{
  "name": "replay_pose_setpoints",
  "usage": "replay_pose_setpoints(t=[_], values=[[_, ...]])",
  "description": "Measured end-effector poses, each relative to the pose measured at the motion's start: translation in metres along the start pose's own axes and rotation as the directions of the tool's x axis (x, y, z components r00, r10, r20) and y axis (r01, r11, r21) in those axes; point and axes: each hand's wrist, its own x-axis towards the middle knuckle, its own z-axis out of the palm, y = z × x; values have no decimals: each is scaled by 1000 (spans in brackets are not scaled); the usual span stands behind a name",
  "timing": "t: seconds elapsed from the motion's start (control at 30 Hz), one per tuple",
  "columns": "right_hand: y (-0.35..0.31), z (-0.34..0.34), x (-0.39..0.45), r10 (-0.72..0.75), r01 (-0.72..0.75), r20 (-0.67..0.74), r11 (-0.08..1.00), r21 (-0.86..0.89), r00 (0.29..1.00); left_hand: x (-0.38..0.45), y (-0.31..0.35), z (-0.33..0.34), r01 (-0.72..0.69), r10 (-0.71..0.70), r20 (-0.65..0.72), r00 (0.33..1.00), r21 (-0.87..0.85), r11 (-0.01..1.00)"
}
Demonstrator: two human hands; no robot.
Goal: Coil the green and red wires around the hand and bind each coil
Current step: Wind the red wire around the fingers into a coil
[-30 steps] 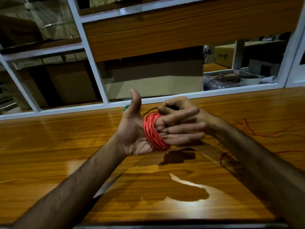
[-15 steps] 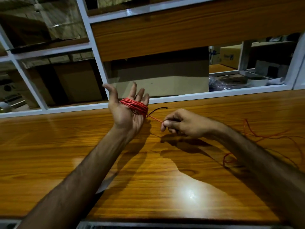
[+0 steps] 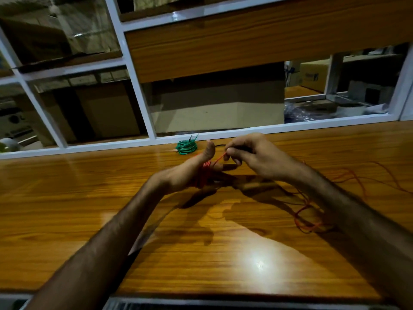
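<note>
We see a glossy wooden counter (image 3: 67, 209) under white-framed glass panes (image 3: 131, 70), a bound green wire coil (image 3: 186, 147) at its back edge. Our left hand (image 3: 187, 173), now tipped sideways, fingers straight, wears the red wire coil (image 3: 204, 175); our right hand (image 3: 252, 153), risen closer, pinches its strand.

Red wire (image 3: 204, 173) coiled around hand, green coil (image 3: 186, 147) on table

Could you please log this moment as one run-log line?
red wire: coiling on left hand | right hand: pinching strand | green coil: on table
</note>
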Motion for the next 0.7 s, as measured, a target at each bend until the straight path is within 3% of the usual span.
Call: replay_pose_setpoints(t=[0.13,0.27,0.37,0.5,0.6,0.7], values=[[5,0,2,-120,112,-187,992,-54,975,-8,4,6,3,107,303,947,-341,940],[5,6,3,-147,144,-173,989,-30,974,-8,7,18,67,300,495,815,-595,801],[4,12,5,-138,141,-143,990,11,980,-9,9,26,55,408,568,714,-627,777],[2,17,5,-148,154,-105,987,54,983,-10,8,55,206,429,674,602,-649,732],[7,18,1,-116,117,-21,987,109,993,-12,12,58,205,511,638,576,-717,666],[16,21,-6,-63,58,38,992,113,997,-18,27,51,58,636,362,681,-893,446]])
